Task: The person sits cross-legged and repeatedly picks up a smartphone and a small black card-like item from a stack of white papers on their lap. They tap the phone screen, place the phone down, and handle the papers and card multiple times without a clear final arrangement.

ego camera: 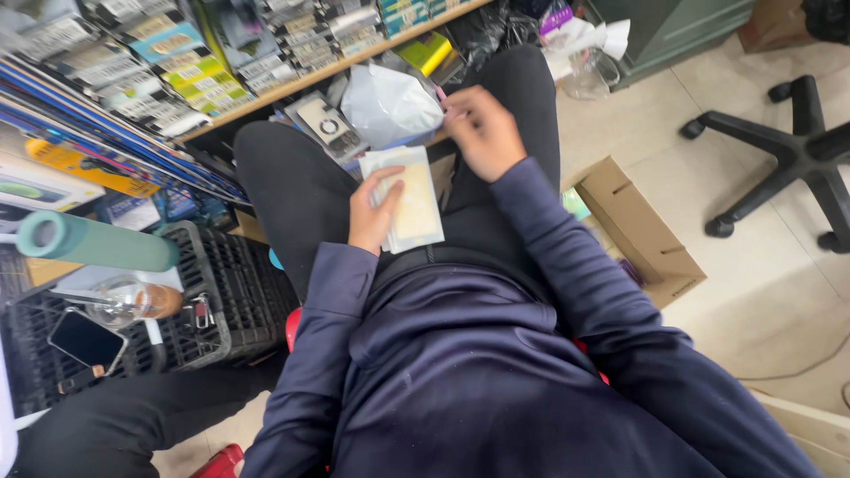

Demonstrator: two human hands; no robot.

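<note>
Tiled floor (779, 292) with cardboard box (642, 232), black crate (230, 292), chair base (797, 150).

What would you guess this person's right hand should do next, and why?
Probably come back to the flat packet, to help open or steady it. The left hand grips it alone on the lap, while the right hand is up by the white bag.

Middle of the frame: flat rectangular pouch (410, 200), clear with a pale cream insert, pinned on the lap by the left hand (372, 217). Just above it, a crumpled white plastic bag (388, 106). Upper left: rows of hanging flat packets (190, 66), yellow-green and blue among grey. Right of centre: open brown cardboard box (642, 235). Lower left: dark phone screen (86, 341), blank, atop a black crate (235, 292).
</note>
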